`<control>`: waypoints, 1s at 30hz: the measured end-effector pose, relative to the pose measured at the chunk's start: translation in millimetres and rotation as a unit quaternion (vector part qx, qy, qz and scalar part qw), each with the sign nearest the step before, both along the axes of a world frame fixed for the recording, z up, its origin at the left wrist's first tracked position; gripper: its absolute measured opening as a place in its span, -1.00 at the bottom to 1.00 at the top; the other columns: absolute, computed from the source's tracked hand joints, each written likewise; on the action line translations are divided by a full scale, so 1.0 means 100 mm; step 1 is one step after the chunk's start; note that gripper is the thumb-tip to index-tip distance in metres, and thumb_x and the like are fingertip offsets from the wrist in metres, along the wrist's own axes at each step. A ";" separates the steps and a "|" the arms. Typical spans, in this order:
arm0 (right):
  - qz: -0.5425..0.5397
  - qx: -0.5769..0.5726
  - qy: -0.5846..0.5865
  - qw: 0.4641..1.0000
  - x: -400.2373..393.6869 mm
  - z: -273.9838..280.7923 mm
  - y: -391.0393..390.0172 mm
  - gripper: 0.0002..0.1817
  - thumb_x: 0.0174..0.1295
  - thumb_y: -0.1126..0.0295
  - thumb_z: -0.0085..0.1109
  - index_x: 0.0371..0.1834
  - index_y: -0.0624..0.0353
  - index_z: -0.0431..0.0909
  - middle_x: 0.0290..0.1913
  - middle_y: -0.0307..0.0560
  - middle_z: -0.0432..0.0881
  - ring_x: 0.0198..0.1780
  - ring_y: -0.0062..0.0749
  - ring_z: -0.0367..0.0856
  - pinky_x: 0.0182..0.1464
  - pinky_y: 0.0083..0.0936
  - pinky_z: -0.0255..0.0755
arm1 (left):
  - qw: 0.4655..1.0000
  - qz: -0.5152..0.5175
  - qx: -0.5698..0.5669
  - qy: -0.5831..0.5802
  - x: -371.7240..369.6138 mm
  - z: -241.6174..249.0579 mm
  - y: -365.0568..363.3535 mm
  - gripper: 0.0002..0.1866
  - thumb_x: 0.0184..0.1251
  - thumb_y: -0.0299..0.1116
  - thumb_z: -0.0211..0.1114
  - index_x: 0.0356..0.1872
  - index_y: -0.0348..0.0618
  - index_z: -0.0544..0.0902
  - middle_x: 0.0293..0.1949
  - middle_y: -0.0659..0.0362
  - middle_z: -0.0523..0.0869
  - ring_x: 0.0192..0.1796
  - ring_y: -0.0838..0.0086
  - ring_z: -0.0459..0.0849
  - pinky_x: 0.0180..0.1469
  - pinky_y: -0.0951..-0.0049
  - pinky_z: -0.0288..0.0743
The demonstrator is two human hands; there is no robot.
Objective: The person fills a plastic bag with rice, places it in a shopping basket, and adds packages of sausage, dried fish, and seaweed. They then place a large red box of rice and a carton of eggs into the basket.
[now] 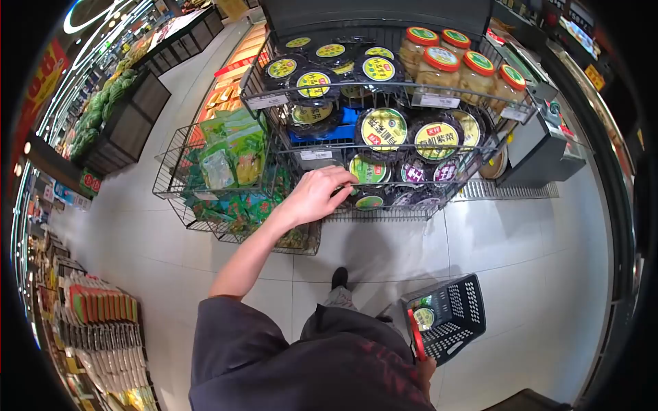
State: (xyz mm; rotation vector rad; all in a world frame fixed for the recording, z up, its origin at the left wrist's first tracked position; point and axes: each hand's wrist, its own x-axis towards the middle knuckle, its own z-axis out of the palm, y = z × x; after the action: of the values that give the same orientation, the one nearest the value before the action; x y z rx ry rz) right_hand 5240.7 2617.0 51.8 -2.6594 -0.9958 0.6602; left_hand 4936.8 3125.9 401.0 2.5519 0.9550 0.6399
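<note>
My left hand (317, 196) is at the front of the lower tier of a black wire rack (384, 185). Its thumb and fingertips come together by the rim, beside a round package with a green and white label (368, 170). What they pinch, if anything, is hidden. Packages with purple and white labels (412, 171) lie right of it. Down by my right side, my right hand (426, 370) is closed around the red handle (417, 335) of a dark shopping basket (471, 305). A round package with a pale yellow label (424, 318) lies in that basket.
Round dark packages with yellow labels (384, 129) and red-lidded jars (439, 67) fill the upper tiers. A wire basket on the left holds green bags (236, 147). Farther left are a produce stand (120, 113) and a shelf of hanging goods (106, 329). A grey cabinet (548, 151) stands right.
</note>
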 end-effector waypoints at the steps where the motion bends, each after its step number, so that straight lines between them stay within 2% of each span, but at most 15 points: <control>1: 0.000 0.000 -0.005 1.000 -0.01 -0.09 -0.04 -0.81 -0.08 0.36 0.23 -0.58 0.30 0.63 -0.52 0.23 0.64 -0.34 0.22 0.68 -0.21 0.02 0.52 | 1.000 -0.005 0.003 0.008 -0.13 0.11 0.07 -0.82 0.30 -0.42 0.25 -0.13 -0.23 0.65 -0.22 0.02 0.71 -0.09 0.11 0.69 -0.05 0.16 0.59; 5: -0.015 -0.005 0.002 1.000 0.00 -0.43 -0.23 -0.80 -0.08 0.37 0.23 -0.64 0.32 0.60 -0.57 0.26 0.61 -0.40 0.18 0.68 -0.26 0.00 0.52 | 0.996 0.005 0.089 -0.017 -0.52 0.49 0.52 -0.82 0.27 -0.40 0.29 -0.14 -0.20 0.66 -0.24 0.04 0.71 -0.11 0.12 0.70 -0.07 0.19 0.60; 7: -0.032 0.110 0.168 0.979 0.06 -0.68 -0.44 -0.80 -0.09 0.37 0.23 -0.66 0.32 0.60 -0.62 0.26 0.58 -0.44 0.18 0.67 -0.31 -0.03 0.51 | 0.986 0.030 0.147 -0.071 -0.67 0.65 0.97 -0.82 0.25 -0.41 0.30 -0.15 -0.19 0.66 -0.26 0.04 0.71 -0.14 0.14 0.72 -0.07 0.22 0.60; 8: -0.001 0.053 0.084 0.995 0.00 -0.51 -0.32 -0.79 -0.09 0.38 0.22 -0.69 0.31 0.58 -0.66 0.27 0.53 -0.48 0.19 0.65 -0.35 -0.05 0.49 | 0.984 0.050 0.147 -0.093 -0.74 0.69 1.25 -0.81 0.24 -0.41 0.30 -0.14 -0.19 0.67 -0.27 0.04 0.72 -0.15 0.15 0.72 -0.07 0.23 0.60; 10: -0.004 0.031 0.060 0.998 -0.16 -0.22 -0.03 -0.80 -0.10 0.38 0.23 -0.70 0.31 0.59 -0.66 0.26 0.54 -0.48 0.20 0.64 -0.36 -0.05 0.49 | 0.982 0.080 0.136 -0.100 -0.84 0.77 1.82 -0.80 0.23 -0.39 0.31 -0.14 -0.18 0.68 -0.29 0.04 0.73 -0.14 0.17 0.74 -0.06 0.21 0.60; 11: -0.008 0.009 0.043 0.999 -0.23 -0.16 0.02 -0.80 -0.10 0.38 0.23 -0.70 0.30 0.59 -0.65 0.26 0.54 -0.48 0.21 0.63 -0.36 -0.06 0.49 | 0.984 0.090 0.126 -0.084 -0.86 0.80 2.11 -0.78 0.22 -0.36 0.33 -0.14 -0.19 0.68 -0.30 0.05 0.74 -0.14 0.17 0.74 -0.05 0.20 0.60; 13: -0.001 -0.018 0.035 0.999 -0.30 -0.18 0.07 -0.83 -0.08 0.38 0.24 -0.65 0.27 0.65 -0.63 0.22 0.59 -0.45 0.21 0.65 -0.35 -0.05 0.50 | 0.988 0.090 0.121 0.031 -0.82 0.77 2.67 -0.64 0.26 -0.15 0.35 -0.06 -0.19 0.67 -0.16 0.04 0.74 -0.02 0.16 0.72 0.03 0.18 0.58; 15: -0.005 -0.049 0.006 0.999 -0.40 -0.17 0.09 -0.86 -0.09 0.40 0.25 -0.62 0.25 0.66 -0.60 0.23 0.60 -0.43 0.20 0.66 -0.34 -0.05 0.51 | 0.971 0.123 0.107 0.175 -0.68 0.68 3.00 -0.39 0.28 0.10 0.33 0.12 -0.23 0.59 0.01 -0.03 0.69 0.12 0.13 0.66 0.17 0.19 0.54; 16: -0.022 -0.048 0.020 0.998 -0.43 -0.18 0.11 -0.86 -0.09 0.39 0.26 -0.61 0.24 0.66 -0.59 0.23 0.60 -0.42 0.21 0.66 -0.32 -0.05 0.52 | 0.948 0.143 0.080 0.274 -0.59 0.63 3.15 -0.20 0.17 0.32 0.31 0.16 -0.23 0.56 0.08 -0.05 0.65 0.18 0.11 0.62 0.18 0.14 0.52; 19: -0.044 -0.063 0.058 0.995 -0.45 -0.19 0.03 -0.85 -0.09 0.37 0.25 -0.57 0.24 0.66 -0.56 0.24 0.62 -0.38 0.23 0.67 -0.28 -0.05 0.52 | 0.935 0.152 0.070 0.314 -0.46 0.57 3.21 -0.14 0.06 0.37 0.37 0.13 -0.24 0.58 0.08 -0.05 0.66 0.17 0.10 0.62 0.18 0.15 0.52; 20: -0.044 -0.059 0.070 0.995 -0.49 -0.17 0.04 -0.84 -0.08 0.36 0.25 -0.56 0.25 0.66 -0.56 0.24 0.62 -0.37 0.23 0.67 -0.29 -0.05 0.51 | 0.942 0.152 0.017 0.300 -0.44 0.56 3.26 -0.02 -0.10 0.41 0.46 0.12 -0.32 0.56 0.13 -0.10 0.62 0.20 0.10 0.60 0.20 0.18 0.51; 25: -0.033 -0.068 0.058 0.995 -0.74 -0.07 0.12 -0.83 -0.06 0.36 0.22 -0.56 0.26 0.66 -0.57 0.26 0.60 -0.39 0.23 0.67 -0.32 -0.07 0.50 | 0.958 0.129 -0.069 0.247 -0.53 0.57 3.35 0.13 -0.32 0.39 0.59 0.11 -0.49 0.53 0.12 -0.20 0.62 0.19 0.10 0.61 0.20 0.25 0.48; 27: -0.033 -0.057 0.054 0.996 -0.78 -0.08 0.10 -0.84 -0.07 0.37 0.23 -0.58 0.26 0.65 -0.56 0.27 0.60 -0.39 0.24 0.66 -0.34 -0.05 0.50 | 0.971 0.092 -0.189 0.112 -0.54 0.78 3.13 0.04 -0.26 0.27 0.64 0.10 -0.47 0.55 0.07 -0.15 0.66 0.15 0.16 0.63 0.17 0.27 0.49; 28: -0.020 -0.055 0.045 0.997 -0.79 -0.08 0.10 -0.84 -0.08 0.37 0.24 -0.59 0.26 0.64 -0.56 0.27 0.60 -0.39 0.25 0.66 -0.33 -0.04 0.50 | 0.983 0.102 -0.133 0.071 -0.56 0.50 3.39 -0.10 -0.10 0.05 0.65 0.14 -0.50 0.54 0.02 -0.08 0.69 0.08 0.27 0.67 0.12 0.36 0.52; 30: -0.015 -0.050 0.036 0.998 -0.81 -0.07 0.09 -0.84 -0.09 0.37 0.25 -0.60 0.26 0.64 -0.56 0.28 0.61 -0.39 0.26 0.65 -0.33 -0.03 0.51 | 0.992 0.070 -0.101 0.026 -0.56 0.62 3.31 -0.11 -0.09 0.05 0.65 0.15 -0.47 0.55 0.00 -0.07 0.72 0.05 0.28 0.70 0.11 0.37 0.54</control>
State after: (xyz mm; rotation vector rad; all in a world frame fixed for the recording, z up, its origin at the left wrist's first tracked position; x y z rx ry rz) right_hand 5160.0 2625.9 45.0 -2.7096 -0.9246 0.8128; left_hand 4880.9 3456.8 463.1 2.3494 1.1628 0.4895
